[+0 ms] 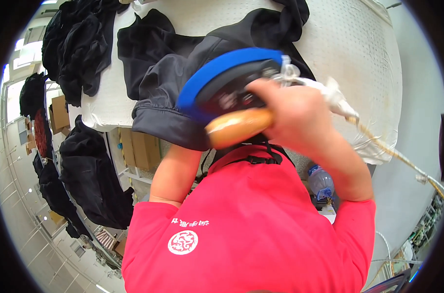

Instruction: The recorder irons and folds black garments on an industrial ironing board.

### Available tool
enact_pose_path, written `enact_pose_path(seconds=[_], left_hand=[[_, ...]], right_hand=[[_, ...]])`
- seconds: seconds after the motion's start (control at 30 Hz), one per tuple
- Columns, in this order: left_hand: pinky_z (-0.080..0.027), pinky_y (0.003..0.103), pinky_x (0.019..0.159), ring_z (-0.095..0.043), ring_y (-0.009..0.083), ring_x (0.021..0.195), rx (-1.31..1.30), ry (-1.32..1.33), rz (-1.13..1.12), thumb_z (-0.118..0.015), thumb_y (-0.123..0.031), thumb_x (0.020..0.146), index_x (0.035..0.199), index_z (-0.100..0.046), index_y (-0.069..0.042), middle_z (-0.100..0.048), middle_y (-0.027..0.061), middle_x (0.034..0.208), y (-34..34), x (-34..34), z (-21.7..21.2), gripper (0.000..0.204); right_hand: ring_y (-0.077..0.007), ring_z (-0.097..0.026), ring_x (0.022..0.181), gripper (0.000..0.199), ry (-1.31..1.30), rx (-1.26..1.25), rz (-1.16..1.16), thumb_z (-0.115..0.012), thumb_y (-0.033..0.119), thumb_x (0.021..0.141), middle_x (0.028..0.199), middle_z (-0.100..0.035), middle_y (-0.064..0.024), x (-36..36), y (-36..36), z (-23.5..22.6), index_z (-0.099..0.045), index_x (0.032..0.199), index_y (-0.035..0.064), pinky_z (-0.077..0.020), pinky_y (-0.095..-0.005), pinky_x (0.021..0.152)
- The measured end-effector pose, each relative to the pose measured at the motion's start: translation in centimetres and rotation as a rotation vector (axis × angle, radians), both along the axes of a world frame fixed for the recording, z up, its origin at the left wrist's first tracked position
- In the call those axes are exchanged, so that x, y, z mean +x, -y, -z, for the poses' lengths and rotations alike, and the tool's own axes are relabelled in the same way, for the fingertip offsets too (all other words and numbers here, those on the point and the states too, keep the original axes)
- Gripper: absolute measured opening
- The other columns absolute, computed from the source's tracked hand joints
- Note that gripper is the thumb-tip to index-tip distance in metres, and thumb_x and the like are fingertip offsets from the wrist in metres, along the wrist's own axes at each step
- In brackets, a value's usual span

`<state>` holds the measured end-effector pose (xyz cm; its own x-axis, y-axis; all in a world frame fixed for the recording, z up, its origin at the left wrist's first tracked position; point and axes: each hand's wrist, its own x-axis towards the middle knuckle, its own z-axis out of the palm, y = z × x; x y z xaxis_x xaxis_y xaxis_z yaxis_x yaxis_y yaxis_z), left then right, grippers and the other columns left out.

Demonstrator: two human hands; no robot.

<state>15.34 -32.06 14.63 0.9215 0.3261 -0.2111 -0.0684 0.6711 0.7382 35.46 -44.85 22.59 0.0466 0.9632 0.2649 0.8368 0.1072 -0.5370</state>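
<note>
The right hand (292,115) is wrapped around the round, smooth wooden handle (239,128) of an iron (227,83), holding it up off the table (358,53). The iron has a hard blue edge, curved like a boat, and a dark middle. A pale, twisty cord (378,141) runs off to the right of the hand. Under the iron lies a soft dark jacket (168,83), crumpled on the bumpy white table. The left hand is hidden behind the iron, so I cannot tell if it is open or closed. More floppy black clothes (78,44) lie farther left.
</note>
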Motion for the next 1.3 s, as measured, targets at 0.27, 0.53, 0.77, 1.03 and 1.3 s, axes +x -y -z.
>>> enact_pose_path(seconds=[0.27,0.53,0.77,1.03,1.3], left_hand=[[-0.028,0.039,0.124,-0.033,0.0256,0.148,0.474,0.001,-0.003,-0.045,-0.020,0.108,0.157,-0.031,-0.006,-0.036,0.0143,0.159,-0.9,-2.9,0.1,0.053],[-0.024,0.039,0.125,-0.029,0.0259,0.150,0.776,-0.229,0.011,-0.048,-0.027,0.106,0.158,-0.028,-0.007,-0.032,0.0136,0.162,-1.4,-5.5,1.0,0.060],[-0.021,0.039,0.126,-0.025,0.0262,0.152,1.065,-0.439,0.068,-0.051,-0.033,0.105,0.160,-0.024,-0.007,-0.028,0.0130,0.164,-3.2,-2.9,2.8,0.066],[-0.017,0.039,0.127,-0.021,0.0265,0.154,1.356,-0.685,0.033,-0.054,-0.040,0.103,0.161,-0.020,-0.008,-0.023,0.0123,0.166,-3.0,-6.0,3.3,0.074],[-0.018,0.039,0.126,-0.022,0.0267,0.152,1.373,-0.705,-0.058,-0.055,-0.041,0.103,0.160,-0.022,-0.008,-0.025,0.0125,0.165,-4.3,-3.0,3.6,0.074]], right_hand=[[-0.0255,-0.071,0.068,0.039,0.142,0.051,0.529,-0.081,0.016,0.081,0.086,-0.074,-0.0127,5.2,-0.1,1.4,-0.069,0.118,0.0107,-0.0540,-0.0361,0.061],[-0.0065,-0.060,0.069,0.034,-0.113,-0.083,0.784,-0.078,0.021,0.091,0.085,-0.071,-0.0027,7.8,3.2,1.3,-0.071,0.123,0.0089,-0.0497,-0.0269,0.061],[-0.0151,-0.067,0.068,0.037,-0.019,0.022,0.246,-0.079,0.008,0.085,0.087,-0.072,-0.0125,0.2,0.4,0.2,-0.070,0.121,0.0074,-0.0522,-0.0316,0.061],[-0.0314,-0.073,0.077,0.038,-0.006,-0.097,0.692,-0.075,0.016,0.090,0.089,-0.073,-0.0158,6.2,1.1,4.2,-0.067,0.127,0.0114,-0.0540,-0.0370,0.063],[-0.0369,-0.071,0.090,0.036,0.219,-0.598,1.052,-0.071,0.034,0.091,0.093,-0.074,-0.0160,19.0,10.2,11.7,-0.070,0.115,0.0086,-0.0539,-0.0457,0.081]])
